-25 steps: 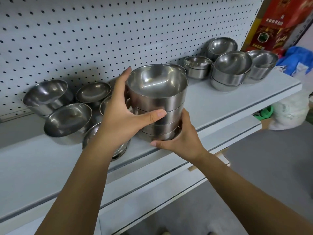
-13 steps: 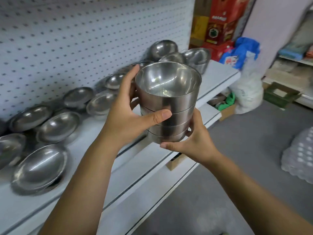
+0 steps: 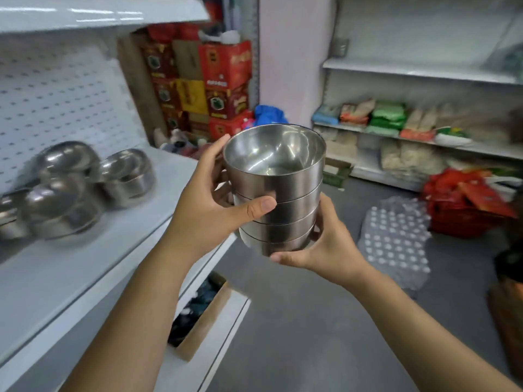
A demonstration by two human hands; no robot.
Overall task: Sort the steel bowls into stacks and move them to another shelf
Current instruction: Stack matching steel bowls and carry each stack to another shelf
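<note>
So the stack of four steel bowls (image 3: 278, 199) is up in the air, out past the front edge of the white shelf (image 3: 85, 264) and over the aisle floor, not resting on anything. The left hand (image 3: 209, 205) is wrapped round its side, thumb across the front at about the second bowl, fingers curled behind. The right hand (image 3: 325, 250) cups the bottom bowl from below, thumb along the base.

The stack's axis is pretty much upright, leaning just a touch, mouth up. More loose steel bowls (image 3: 65, 193) sit back on the white shelf near the pegboard (image 3: 56, 103), well off to the left.

My guess is the drop-off is the shelving unit (image 3: 424, 72) across the aisle, which lies ahead and to the right. That puts the right hand nearer, and since it's underneath, it'd have to slide out once the base touches down.
</note>
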